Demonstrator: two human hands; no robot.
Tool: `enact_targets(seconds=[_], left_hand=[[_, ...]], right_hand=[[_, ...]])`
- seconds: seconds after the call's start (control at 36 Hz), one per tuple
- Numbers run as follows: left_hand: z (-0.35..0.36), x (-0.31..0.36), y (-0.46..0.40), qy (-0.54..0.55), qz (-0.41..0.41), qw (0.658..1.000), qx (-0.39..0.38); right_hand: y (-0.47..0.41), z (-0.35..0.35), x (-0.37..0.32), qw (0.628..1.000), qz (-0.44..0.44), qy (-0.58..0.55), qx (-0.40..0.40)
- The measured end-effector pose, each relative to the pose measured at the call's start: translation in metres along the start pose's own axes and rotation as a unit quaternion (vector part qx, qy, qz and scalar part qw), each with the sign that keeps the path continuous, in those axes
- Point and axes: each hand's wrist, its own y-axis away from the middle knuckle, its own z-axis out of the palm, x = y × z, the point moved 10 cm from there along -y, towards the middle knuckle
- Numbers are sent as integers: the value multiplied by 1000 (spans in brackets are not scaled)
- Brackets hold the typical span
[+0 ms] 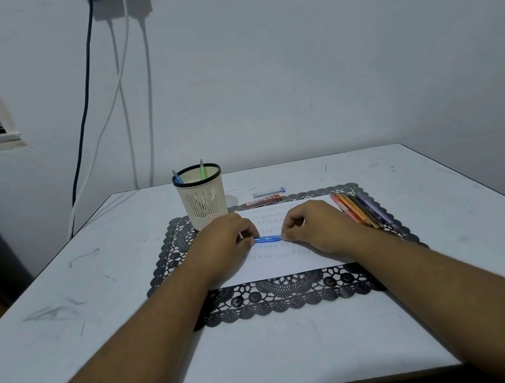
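Observation:
A blue pen point(267, 239) lies level between my two hands, just above a white sheet of paper point(284, 261). My left hand point(225, 247) pinches its left end with curled fingers. My right hand point(312, 229) pinches its right end the same way. The paper rests on a black lace placemat point(282, 296) on the white table point(66, 323). Only the pen's middle shows; both ends are hidden in my fingers.
A cream mesh pen cup point(201, 198) with a blue pen and a green pen stands at the mat's back left. Several coloured pens point(361, 210) lie at the mat's right. Two small lead cases point(267, 197) lie behind the paper. Cables hang down the wall at the left.

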Motion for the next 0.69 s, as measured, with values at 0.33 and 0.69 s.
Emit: enact_targets(seconds=[0.33,0.69], left_hand=[[2,-2,0,14,0,1000,-2],[2,-1,-1,54,1,999,-4]], right_hand=[[-7,-17,13,998,22,65,10],[-13,1,-10,999,-35,33,11]])
